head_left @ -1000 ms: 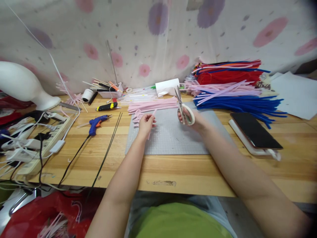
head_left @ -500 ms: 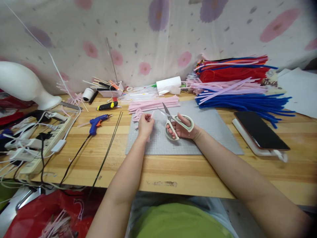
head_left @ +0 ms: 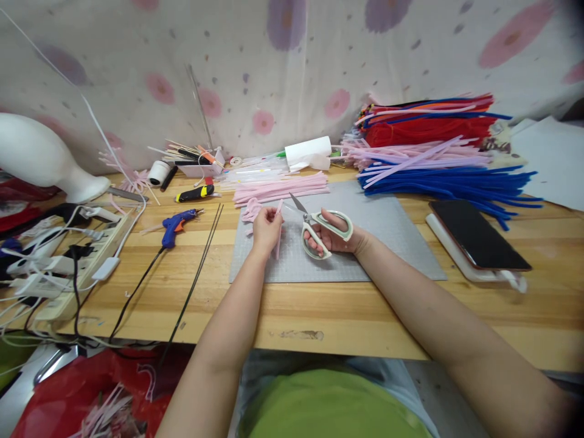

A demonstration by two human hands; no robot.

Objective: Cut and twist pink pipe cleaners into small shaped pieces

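Observation:
My left hand (head_left: pixel 267 231) pinches a short pink pipe cleaner (head_left: pixel 278 243), which stands nearly upright between thumb and fingers. In my right hand (head_left: pixel 335 234) is a pair of scissors (head_left: pixel 338 226) with pale handles, my fingers through the loops. Their blades are parted and point up and left toward the pipe cleaner, apart from it. Both hands are over a grey cutting mat (head_left: pixel 387 243). Beside my left hand lie some curled pink pieces (head_left: pixel 252 210), partly hidden behind it. A bundle of pink pipe cleaners (head_left: pixel 283 187) rests at the mat's back edge.
Blue pipe cleaners (head_left: pixel 438 185) and red ones (head_left: pixel 429 131) are piled at back right, near a phone (head_left: pixel 479 234). To the left lie a blue glue gun (head_left: pixel 176 226), a yellow-black cutter (head_left: pixel 195 193), dark rods (head_left: pixel 196 277) and a power strip (head_left: pixel 86 261) with tangled cables.
The pink pipe cleaner in my left hand has turned more upright and shows more below the fingers. The scissors remain parted in my right hand. The view has shifted slightly.

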